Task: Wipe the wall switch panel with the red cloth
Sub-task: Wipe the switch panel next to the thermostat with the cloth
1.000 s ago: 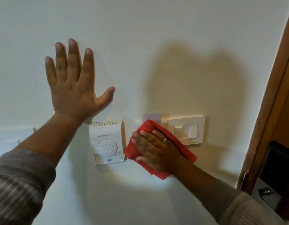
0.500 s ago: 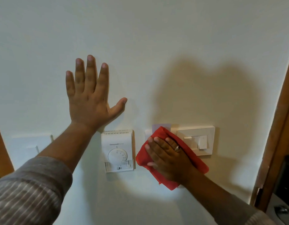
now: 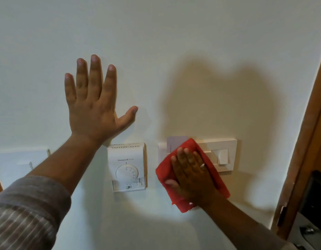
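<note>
A cream wall switch panel point(image 3: 222, 156) is mounted on the white wall at the lower right. My right hand point(image 3: 191, 175) lies flat on the red cloth point(image 3: 164, 173) and presses it against the panel's left part and the wall just left of it. The cloth hides that side of the panel; a rocker switch on the right side shows. My left hand point(image 3: 92, 103) is spread flat on the wall above and to the left, holding nothing.
A white dial thermostat point(image 3: 127, 166) hangs on the wall between my arms. A small pale card holder point(image 3: 176, 143) pokes out above the cloth. A wooden door frame point(image 3: 307, 123) runs down the right edge, with a dark door lock point(image 3: 316, 204) beyond it.
My right hand has turned its fingers more upright and shifted the cloth slightly right over the panel's left part. The view has drifted; my left hand stays flat on the wall.
</note>
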